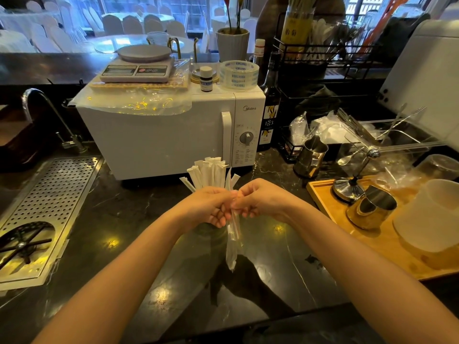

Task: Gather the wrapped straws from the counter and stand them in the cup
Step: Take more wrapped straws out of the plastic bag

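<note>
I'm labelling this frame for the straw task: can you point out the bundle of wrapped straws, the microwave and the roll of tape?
wrapped straws (208, 171): head view, on the upper paper-wrapped ends above the hands.
microwave (154, 140): head view, on its white door.
roll of tape (239, 75): head view, on its printed outer side.

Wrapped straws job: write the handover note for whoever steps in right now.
Left hand: closed around the bundle of wrapped straws, held upright above the counter.
Right hand: pinching one or two more wrapped straws against the bundle; their lower ends hang down.
Done: no loose straws show on the counter; all seem to be in hand.
The cup: partly hidden under the left hand, so I cannot confirm it. Several metal cups stand to the right.
Left: square up the bundle and stand it in the cup.
</note>
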Demonstrator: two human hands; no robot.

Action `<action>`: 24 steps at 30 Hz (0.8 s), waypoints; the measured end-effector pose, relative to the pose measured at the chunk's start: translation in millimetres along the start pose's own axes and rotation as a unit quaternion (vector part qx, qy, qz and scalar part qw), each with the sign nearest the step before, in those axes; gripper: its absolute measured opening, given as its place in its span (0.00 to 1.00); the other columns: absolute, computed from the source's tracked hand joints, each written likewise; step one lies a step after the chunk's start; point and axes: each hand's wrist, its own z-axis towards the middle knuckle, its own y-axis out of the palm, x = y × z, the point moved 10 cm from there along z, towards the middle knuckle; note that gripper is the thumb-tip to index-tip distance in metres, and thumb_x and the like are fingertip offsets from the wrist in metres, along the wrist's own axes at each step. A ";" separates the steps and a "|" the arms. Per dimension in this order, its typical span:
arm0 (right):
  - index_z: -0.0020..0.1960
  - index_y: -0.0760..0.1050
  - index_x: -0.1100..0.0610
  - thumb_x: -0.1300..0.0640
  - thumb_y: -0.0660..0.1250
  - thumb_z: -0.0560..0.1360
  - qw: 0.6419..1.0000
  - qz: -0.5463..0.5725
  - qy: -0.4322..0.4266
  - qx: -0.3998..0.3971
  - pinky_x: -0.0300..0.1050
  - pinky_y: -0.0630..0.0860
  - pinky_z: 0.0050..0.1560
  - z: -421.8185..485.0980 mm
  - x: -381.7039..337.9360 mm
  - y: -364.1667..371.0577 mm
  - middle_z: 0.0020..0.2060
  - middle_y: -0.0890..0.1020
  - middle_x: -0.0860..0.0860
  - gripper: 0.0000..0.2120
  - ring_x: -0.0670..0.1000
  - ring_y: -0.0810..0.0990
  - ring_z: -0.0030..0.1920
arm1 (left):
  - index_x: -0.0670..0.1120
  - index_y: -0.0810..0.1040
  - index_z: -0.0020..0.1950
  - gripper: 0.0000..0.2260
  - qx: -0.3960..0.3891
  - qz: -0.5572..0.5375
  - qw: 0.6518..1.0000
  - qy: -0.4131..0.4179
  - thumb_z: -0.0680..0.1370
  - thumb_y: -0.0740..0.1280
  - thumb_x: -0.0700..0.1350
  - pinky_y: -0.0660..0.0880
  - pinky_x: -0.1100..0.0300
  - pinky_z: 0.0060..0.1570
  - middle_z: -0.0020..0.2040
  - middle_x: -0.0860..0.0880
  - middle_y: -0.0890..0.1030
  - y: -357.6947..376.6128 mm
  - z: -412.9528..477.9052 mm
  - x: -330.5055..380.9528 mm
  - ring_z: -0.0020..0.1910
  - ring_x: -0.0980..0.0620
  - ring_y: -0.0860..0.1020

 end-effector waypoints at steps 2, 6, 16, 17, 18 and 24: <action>0.33 0.77 0.59 0.65 0.67 0.72 1.000 0.000 -0.003 -0.004 0.36 0.70 0.33 0.2 -0.2 1.0 0.29 0.76 0.53 0.09 0.47 0.73 0.29 | 0.44 0.78 0.42 0.12 -0.010 0.002 1.000 0.001 0.77 0.59 0.50 0.73 0.68 0.30 0.33 0.47 0.76 2.5 0.6 -0.4 0.27 0.57 0.74; 0.32 0.78 0.56 0.65 0.69 0.71 1.000 0.016 -0.004 -0.011 0.35 0.69 0.31 0.7 1.8 4.4 0.28 0.77 0.51 0.10 0.45 0.73 0.29 | 0.39 0.77 0.49 0.16 -0.015 0.014 1.000 -0.010 0.77 0.59 0.51 0.73 0.67 0.31 0.36 0.46 0.78 4.7 3.5 -4.5 0.28 0.58 0.75; 0.34 0.73 0.56 0.62 0.66 0.73 0.994 0.107 -0.018 -0.020 0.33 0.71 0.31 2.3 8.2 5.5 0.28 0.77 0.48 0.10 0.44 0.73 0.29 | 0.46 0.76 0.39 0.13 0.012 -0.021 0.999 0.025 0.79 0.55 0.46 0.72 0.64 0.34 0.34 0.47 0.76 2.2 1.0 5.0 0.31 0.55 0.73; 0.34 0.73 0.56 0.62 0.65 0.74 0.992 0.125 -0.016 -0.023 0.32 0.71 0.31 2.3 9.1 5.3 0.26 0.78 0.47 0.10 0.43 0.74 0.29 | 0.46 0.75 0.38 0.13 0.018 -0.021 0.999 0.030 0.79 0.55 0.46 0.71 0.64 0.34 0.34 0.47 0.76 1.7 0.8 6.2 0.30 0.55 0.73; 0.34 0.73 0.56 0.62 0.65 0.74 0.989 0.143 -0.013 -0.026 0.32 0.71 0.30 2.5 10.4 5.0 0.24 0.78 0.46 0.10 0.43 0.74 0.28 | 0.46 0.75 0.37 0.14 0.027 -0.021 0.999 0.034 0.79 0.55 0.45 0.71 0.64 0.34 0.33 0.48 0.76 0.8 0.7 6.9 0.30 0.55 0.73; 0.38 0.74 0.57 0.58 0.57 0.79 0.987 0.143 -0.037 -0.063 0.32 0.69 0.29 0.5 7.8 17.3 0.29 0.72 0.50 0.13 0.44 0.70 0.28 | 0.45 0.74 0.35 0.14 0.076 -0.029 0.995 0.059 0.79 0.56 0.44 0.70 0.64 0.33 0.30 0.49 0.74 -4.9 1.7 7.0 0.27 0.56 0.70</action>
